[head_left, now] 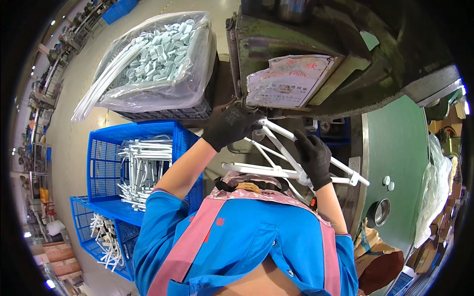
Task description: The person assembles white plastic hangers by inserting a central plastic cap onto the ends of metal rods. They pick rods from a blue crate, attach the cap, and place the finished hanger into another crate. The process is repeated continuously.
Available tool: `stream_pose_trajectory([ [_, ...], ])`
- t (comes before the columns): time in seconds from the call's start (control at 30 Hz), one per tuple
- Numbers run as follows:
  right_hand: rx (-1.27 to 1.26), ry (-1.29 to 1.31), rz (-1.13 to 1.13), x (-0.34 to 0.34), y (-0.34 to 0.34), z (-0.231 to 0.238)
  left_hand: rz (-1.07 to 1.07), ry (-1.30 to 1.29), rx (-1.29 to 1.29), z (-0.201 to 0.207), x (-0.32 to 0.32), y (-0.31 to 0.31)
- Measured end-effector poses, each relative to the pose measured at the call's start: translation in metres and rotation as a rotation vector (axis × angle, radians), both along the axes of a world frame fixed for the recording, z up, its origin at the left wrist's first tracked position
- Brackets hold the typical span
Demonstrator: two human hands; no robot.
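A white folding tube frame [278, 171] with several crossed bars lies in front of my body, below the green machine [316, 44]. My left hand [229, 126], in a black glove, is closed at the frame's upper end, close under the machine's lower edge; its fingertips are partly hidden. My right hand [314, 157], also black-gloved, wraps round a tube farther right. White joints link the bars near the right hand, and one bar's end sticks out past it toward the green bench.
At the far left a plastic-lined crate [158, 106] holds many pale small parts and long white tubes. Below it, blue baskets [106, 172] hold bent white tubes. A green bench [395, 148] at right carries a round metal cup [381, 212] and small white discs [389, 184].
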State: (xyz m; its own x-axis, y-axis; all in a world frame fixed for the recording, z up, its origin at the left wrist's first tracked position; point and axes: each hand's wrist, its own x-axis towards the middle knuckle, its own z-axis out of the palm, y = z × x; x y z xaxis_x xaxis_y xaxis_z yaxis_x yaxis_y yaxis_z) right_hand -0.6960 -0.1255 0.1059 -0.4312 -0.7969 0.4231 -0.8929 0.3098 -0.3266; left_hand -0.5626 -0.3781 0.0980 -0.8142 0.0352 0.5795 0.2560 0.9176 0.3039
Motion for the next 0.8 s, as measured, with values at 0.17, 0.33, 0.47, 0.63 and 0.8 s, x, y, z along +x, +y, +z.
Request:
stream_pose_trajectory([
  [0.17,0.007,-0.091,-0.011,0.007,-0.003,0.006,-0.05,-0.054,0.111,-0.009,0.001,-0.007],
  [0.33,0.1,-0.229,-0.018,0.017,-0.009,0.025,0.027,-0.495,0.822,-0.09,-0.003,-0.039],
  [0.47,0.111,-0.208,-0.018,0.013,-0.004,-0.001,-0.062,-0.403,0.631,-0.101,-0.011,-0.041],
  [0.63,0.246,-0.095,-0.039,0.029,0.002,0.018,-0.013,-0.378,-0.033,-0.063,-0.013,-0.037],
  [0.8,0.415,-0.036,-0.057,0.066,0.05,0.026,-0.136,-0.563,0.339,-0.005,-0.004,-0.025],
])
